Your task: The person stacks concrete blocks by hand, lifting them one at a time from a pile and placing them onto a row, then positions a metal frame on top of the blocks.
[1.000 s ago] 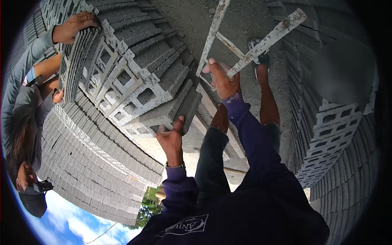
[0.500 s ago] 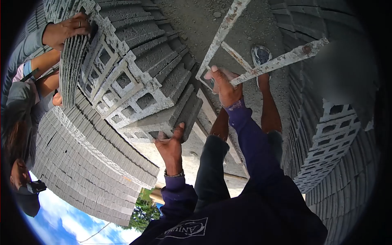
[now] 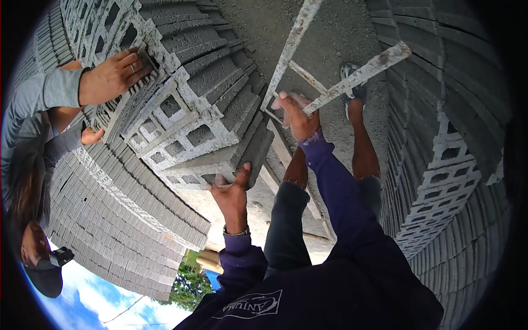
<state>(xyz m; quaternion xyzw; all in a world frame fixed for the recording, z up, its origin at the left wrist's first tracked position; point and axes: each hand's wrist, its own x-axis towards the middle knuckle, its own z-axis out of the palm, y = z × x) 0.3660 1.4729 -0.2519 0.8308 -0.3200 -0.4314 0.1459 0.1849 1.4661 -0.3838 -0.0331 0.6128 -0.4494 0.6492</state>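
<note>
My left hand is closed on the near edge of a grey hollow concrete block, with the thumb on its side and fingertips by its holes. That block sits at the near end of a stack of similar blocks. To the right, my right hand is wrapped round the narrow end of a rusty, white-painted metal frame. Two long bars spread away from that hand, joined by a crossbar. The lower end of the frame is beside the hollow block; whether they touch I cannot tell.
At left, another person's hands hold a ridged grey piece against the stack. Tall stacks of hollow blocks stand close on the right, and more at lower left. Wooden planks lie near my legs on gravelly ground.
The metal frame and my right hand have shifted slightly left. The other person's hands and ridged piece have moved right, along the stack. My left hand stays on the block.
</note>
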